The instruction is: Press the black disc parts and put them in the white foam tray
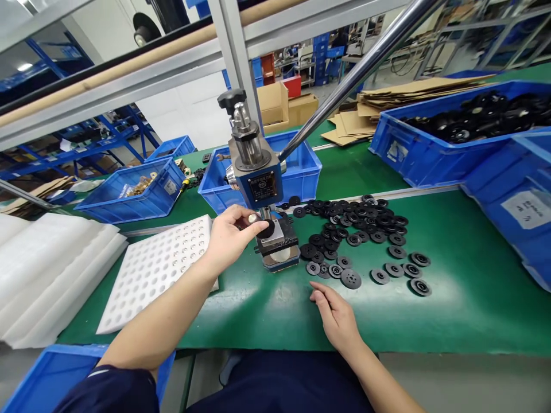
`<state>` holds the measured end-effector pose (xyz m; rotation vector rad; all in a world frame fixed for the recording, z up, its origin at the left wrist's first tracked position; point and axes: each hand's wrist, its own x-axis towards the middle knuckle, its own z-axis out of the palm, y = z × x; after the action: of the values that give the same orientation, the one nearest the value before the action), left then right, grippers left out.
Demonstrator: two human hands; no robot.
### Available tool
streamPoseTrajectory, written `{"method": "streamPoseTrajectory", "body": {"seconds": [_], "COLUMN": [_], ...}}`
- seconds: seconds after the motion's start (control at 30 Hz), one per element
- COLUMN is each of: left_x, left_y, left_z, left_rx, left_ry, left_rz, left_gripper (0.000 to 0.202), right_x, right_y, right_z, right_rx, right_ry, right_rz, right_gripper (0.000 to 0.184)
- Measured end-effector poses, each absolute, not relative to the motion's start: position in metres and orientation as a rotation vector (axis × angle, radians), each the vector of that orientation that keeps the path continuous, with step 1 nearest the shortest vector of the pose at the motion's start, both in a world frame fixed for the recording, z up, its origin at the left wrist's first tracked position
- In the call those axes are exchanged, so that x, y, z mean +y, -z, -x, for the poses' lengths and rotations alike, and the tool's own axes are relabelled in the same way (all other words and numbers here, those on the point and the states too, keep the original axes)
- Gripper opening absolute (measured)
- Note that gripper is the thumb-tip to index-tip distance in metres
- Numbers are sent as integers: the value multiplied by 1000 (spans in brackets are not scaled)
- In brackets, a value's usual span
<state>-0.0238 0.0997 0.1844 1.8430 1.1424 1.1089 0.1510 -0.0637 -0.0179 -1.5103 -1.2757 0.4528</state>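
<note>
My left hand (pixel 230 238) reaches to the bench press (pixel 260 183), its thumb and fingers closed on a black round disc (pixel 267 229) at the metal block under the ram. A small pale round spot shows between the fingers; I cannot make out what it belongs to. Low over the green table rests my right hand (pixel 338 318), its fingers loosely bent, thumb and fingertips slightly apart, and nothing visible in them. Just beyond its fingertips lies a flat black disc (pixel 350 279) with small holes. A spread pile of similar black discs (pixel 361 215) lies right of the press.
A white foam tray (pixel 146 281) with rows of round pockets, some with metal pieces, lies left. Stacked white foam sheets (pixel 51 275) stand beyond it. Blue bins (pixel 430 149) line the back and right. The press's long lever (pixel 344 86) slants up to the right.
</note>
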Motion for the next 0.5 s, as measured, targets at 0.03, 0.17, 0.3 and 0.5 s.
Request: {"method": "streamPoseTrajectory", "body": {"seconds": [0.03,0.17,0.3,0.5], "left_x": [103,107,106,107], "left_y": [-183,-179,-178,-175], "left_z": [21,14,11,7], "left_rx": [1163,1165,1082,1019], "left_ry": [-1073,-912,-875,-861], "left_rz": [-1887,-1913,-1888,-1930], "left_gripper": [29,32,29,23], "right_x": [-64,-63,-59,-39], "right_y": [18,13,-14,-129], "right_z": [-151,-149,-154,-176], "right_rx": [-1279,-1258,-1188,-1149], "right_ry": [-447,-483,-593,-311], "right_rz": [1513,1519,1498,1363], "right_gripper": [36,39,47,40]}}
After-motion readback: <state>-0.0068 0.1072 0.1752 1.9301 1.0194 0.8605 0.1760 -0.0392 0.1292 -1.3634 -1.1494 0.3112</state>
